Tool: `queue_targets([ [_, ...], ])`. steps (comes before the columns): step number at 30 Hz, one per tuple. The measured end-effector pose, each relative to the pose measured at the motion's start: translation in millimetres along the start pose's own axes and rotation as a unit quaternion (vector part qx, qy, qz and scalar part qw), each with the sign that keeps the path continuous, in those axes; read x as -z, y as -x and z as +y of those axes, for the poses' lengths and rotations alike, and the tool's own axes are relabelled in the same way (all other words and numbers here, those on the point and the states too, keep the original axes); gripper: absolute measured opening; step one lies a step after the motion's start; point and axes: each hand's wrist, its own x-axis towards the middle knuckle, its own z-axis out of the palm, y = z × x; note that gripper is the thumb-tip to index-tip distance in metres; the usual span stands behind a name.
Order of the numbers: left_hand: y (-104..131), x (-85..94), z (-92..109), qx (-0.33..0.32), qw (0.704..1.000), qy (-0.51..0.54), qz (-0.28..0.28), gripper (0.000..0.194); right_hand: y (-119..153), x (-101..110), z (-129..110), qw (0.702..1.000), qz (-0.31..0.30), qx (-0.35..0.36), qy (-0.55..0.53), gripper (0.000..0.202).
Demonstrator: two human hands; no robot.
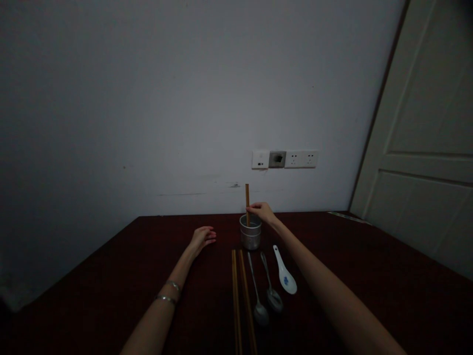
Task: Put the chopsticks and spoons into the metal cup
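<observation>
A pair of wooden chopsticks (247, 196) stands nearly upright with its lower ends inside a silver metal cup (251, 240). My right hand (261, 211) pinches the chopsticks just above the cup's rim. To the left of the cup, my left hand (203, 237) rests by the dark red table, fingers loosely extended and holding nothing. In front of the cup lie more wooden chopsticks (236, 301), two metal spoons, the left one long-handled (260, 313) and the other shorter (274, 300), and a white ceramic spoon (287, 280) with a blue mark.
The dark red table (148, 256) meets a pale wall (185, 123) at its back edge. Wall sockets (301, 159) and a switch panel sit above the table. A pale panelled door (424, 172) stands at the right. A flat strip (347, 216) lies along the back right edge.
</observation>
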Motion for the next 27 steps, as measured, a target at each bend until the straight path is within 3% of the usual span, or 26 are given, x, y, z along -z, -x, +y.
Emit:
queue_targets([
  [27, 1.7, 0.2, 0.0, -0.001, 1.0, -0.006, -0.007, 0.014, -2.7, 0.4, 5.9, 0.999, -0.016, -0.017, -0.034, 0.018],
])
